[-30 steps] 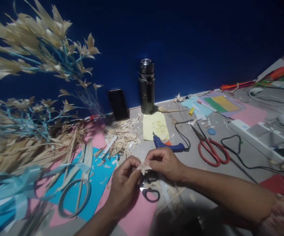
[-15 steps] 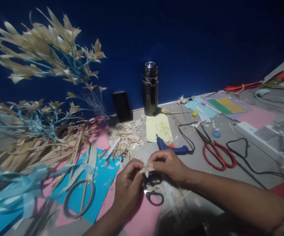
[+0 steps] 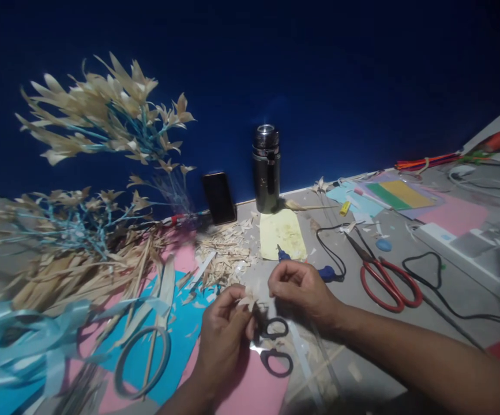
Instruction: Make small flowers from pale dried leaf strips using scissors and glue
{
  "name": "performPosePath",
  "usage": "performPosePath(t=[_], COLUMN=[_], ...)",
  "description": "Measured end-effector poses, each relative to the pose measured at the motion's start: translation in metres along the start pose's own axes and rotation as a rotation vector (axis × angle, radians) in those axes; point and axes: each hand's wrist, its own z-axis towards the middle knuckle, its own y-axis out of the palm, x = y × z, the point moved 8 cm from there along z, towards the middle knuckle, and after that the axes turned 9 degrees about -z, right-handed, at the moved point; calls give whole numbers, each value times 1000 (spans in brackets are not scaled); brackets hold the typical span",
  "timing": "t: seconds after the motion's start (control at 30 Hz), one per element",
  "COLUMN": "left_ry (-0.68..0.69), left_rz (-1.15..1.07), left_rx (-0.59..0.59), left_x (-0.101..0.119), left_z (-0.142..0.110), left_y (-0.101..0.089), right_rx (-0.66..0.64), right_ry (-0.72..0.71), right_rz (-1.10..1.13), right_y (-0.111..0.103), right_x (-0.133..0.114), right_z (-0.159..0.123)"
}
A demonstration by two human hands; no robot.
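My left hand (image 3: pixel 227 328) pinches a small cream-coloured craft flower (image 3: pixel 248 301) by its base, its pale petals spread above the fingertips. Just right of it, apart from the flower, my right hand (image 3: pixel 299 291) is closed with thumb and fingertips together; whether anything tiny is between them cannot be seen. Behind the right hand lies a blue hot glue gun (image 3: pixel 326 273), partly covered by that hand. Below the hands rest dark-handled scissors (image 3: pixel 277 362), their blades hidden by my left hand.
Red-handled scissors (image 3: pixel 390 285) and a black cord lie at right. A yellow paper (image 3: pixel 281 230), a flask (image 3: pixel 267 178) and a phone (image 3: pixel 219 199) stand or lie behind. At left are light-blue ribbon (image 3: pixel 29 340), a tape roll (image 3: pixel 120 369), husk scraps (image 3: pixel 228 253) and flower branches (image 3: pixel 115 121).
My right hand has let go of the flower and drawn a little to the right. The flower stays in my left hand, now tilted. The whole view has shifted slightly.
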Motion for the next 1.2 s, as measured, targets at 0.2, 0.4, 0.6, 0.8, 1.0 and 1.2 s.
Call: performPosePath(t=[0.2, 0.4, 0.6, 0.8, 1.0, 1.2], left_ry=[111, 407, 415, 163, 199, 277], left_rz=[96, 253, 132, -141, -41, 131], left_rx=[90, 218, 238, 139, 173, 182], left_x=[15, 53, 50, 17, 27, 32], left_z=[2, -2, 2, 14, 9, 4], left_y=[-8, -12, -21, -20, -17, -19], right_rx=[-130, -411, -505, -496, -386, -290], right_ry=[93, 157, 174, 124, 171, 143], right_rz=[-3, 158, 237, 216, 334, 240], right_y=[10, 35, 40, 39, 35, 23], right_x=[10, 22, 23, 23, 24, 22], right_z=[-1, -15, -19, -21, -9, 0])
